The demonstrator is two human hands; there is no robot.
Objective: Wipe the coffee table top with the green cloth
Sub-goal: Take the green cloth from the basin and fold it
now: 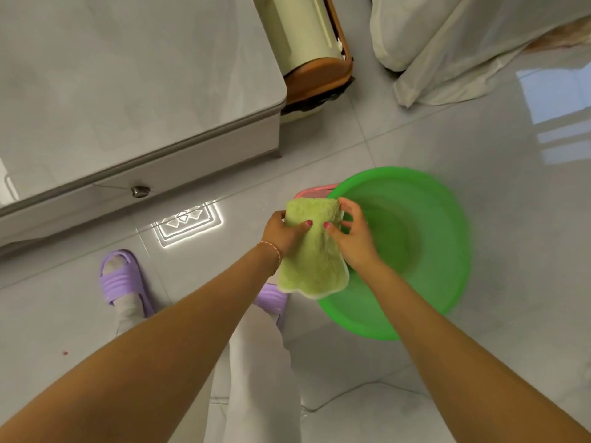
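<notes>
The green cloth (pixel 315 257) hangs folded between both hands, above the left rim of a green basin. My left hand (pixel 283 235) grips its upper left edge, thumb on the front. My right hand (pixel 351 233) pinches its upper right edge. The coffee table (pixel 128 84), glossy grey with a rounded corner and a drawer knob, fills the upper left, well apart from the cloth.
A green plastic basin (pixel 425 251) sits on the tiled floor under the cloth, with a pink rim (pixel 315 190) behind it. A cream and brown bin (pixel 313 49) stands past the table corner. Draped cream fabric (pixel 463 43) lies top right. My feet wear purple slippers (pixel 123 279).
</notes>
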